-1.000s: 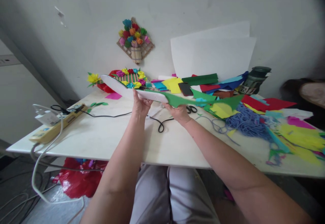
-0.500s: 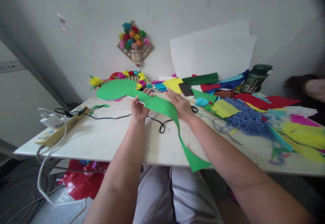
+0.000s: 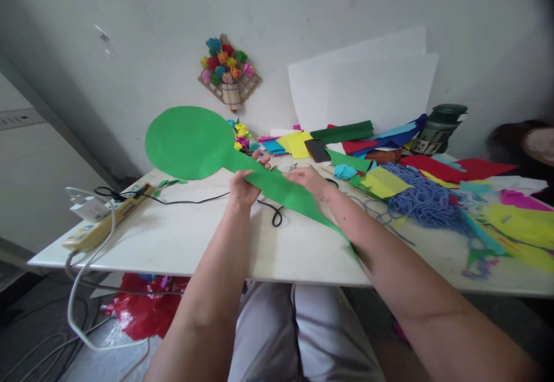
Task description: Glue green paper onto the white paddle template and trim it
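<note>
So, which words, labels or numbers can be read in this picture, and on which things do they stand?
No text can be read.
Dark green jar: a white label with dark marks, too blurred to read.
White plug on the power strip: a printed patch, too small to read.
Green paper cutout held in the left hand and right hand: no print.

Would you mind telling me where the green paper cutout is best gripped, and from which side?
Probably at the narrow neck just below the round head of the green paper cutout, pinched from its lower edge, as the left hand does. The broad disc would likely flop if held at the tail alone; the right hand steadies the strip further along.
</note>
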Action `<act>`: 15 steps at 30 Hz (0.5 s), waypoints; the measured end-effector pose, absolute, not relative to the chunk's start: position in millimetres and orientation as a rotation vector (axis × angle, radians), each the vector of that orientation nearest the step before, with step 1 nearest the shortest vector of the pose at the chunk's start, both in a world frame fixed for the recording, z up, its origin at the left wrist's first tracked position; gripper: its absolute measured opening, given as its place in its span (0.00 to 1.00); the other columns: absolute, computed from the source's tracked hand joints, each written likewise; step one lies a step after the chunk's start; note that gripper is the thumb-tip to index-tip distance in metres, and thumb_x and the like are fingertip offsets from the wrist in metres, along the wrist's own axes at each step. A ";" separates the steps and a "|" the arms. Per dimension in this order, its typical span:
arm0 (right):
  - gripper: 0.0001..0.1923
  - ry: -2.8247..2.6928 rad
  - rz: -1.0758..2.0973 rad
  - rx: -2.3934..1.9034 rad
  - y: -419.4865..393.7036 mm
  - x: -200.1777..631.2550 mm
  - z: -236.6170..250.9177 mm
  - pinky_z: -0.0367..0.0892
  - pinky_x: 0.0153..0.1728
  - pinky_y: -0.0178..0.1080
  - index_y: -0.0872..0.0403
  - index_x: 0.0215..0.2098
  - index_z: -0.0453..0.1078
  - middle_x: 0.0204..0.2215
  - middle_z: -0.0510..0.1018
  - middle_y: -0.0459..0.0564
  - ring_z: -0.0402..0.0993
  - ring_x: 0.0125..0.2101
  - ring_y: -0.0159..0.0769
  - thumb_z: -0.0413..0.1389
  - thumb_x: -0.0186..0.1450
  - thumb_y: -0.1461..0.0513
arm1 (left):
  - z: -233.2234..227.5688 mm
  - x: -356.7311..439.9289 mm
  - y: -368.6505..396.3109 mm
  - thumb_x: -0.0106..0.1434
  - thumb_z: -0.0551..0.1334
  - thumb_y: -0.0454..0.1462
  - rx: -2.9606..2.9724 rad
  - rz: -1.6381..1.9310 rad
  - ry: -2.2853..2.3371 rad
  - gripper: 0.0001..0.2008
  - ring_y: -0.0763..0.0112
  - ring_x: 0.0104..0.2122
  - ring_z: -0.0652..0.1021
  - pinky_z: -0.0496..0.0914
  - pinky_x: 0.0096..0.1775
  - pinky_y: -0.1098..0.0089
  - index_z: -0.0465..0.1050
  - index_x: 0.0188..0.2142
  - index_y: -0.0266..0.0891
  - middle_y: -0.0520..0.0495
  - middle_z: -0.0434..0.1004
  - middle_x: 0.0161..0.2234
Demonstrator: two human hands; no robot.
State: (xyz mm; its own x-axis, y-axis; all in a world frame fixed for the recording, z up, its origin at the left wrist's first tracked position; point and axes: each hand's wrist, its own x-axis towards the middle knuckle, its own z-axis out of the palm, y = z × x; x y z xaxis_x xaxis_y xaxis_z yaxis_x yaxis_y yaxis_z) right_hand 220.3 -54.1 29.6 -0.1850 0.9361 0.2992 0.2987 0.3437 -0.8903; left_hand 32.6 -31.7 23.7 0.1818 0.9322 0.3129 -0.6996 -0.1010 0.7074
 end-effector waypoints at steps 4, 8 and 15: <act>0.19 -1.668 1.084 -1.165 -59.3 213.7 30.7 0.59 0.21 0.34 0.56 0.19 0.67 0.14 0.67 0.42 0.63 0.18 0.29 0.62 0.44 0.49 | 22.9 35.6 -33.7 0.45 0.61 0.35 0.932 1.369 0.361 0.28 0.62 0.42 0.75 0.63 0.50 0.56 0.66 0.49 0.41 0.44 0.75 0.42; 0.17 -1.578 1.170 -1.148 -55.9 215.7 27.1 0.58 0.19 0.33 0.56 0.19 0.67 0.15 0.68 0.41 0.63 0.17 0.27 0.63 0.44 0.52 | 19.8 35.0 -25.6 0.44 0.65 0.32 0.969 1.323 0.421 0.26 0.60 0.42 0.75 0.65 0.48 0.57 0.68 0.45 0.39 0.44 0.76 0.38; 0.19 -1.553 1.042 -1.166 -47.8 218.5 21.9 0.56 0.19 0.32 0.57 0.21 0.67 0.15 0.66 0.40 0.60 0.17 0.26 0.63 0.43 0.50 | 11.1 36.9 -8.3 0.38 0.71 0.35 0.942 1.423 0.747 0.19 0.66 0.29 0.77 0.72 0.35 0.64 0.71 0.31 0.35 0.47 0.77 0.30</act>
State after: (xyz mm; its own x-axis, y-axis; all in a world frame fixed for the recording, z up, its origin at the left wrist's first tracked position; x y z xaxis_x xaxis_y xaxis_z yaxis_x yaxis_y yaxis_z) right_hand 218.5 -47.8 21.9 -0.1459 0.9746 0.1698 0.2126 0.1986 -0.9568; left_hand 36.9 -8.3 11.1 0.0410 0.9927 0.1137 -0.4702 -0.0812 0.8788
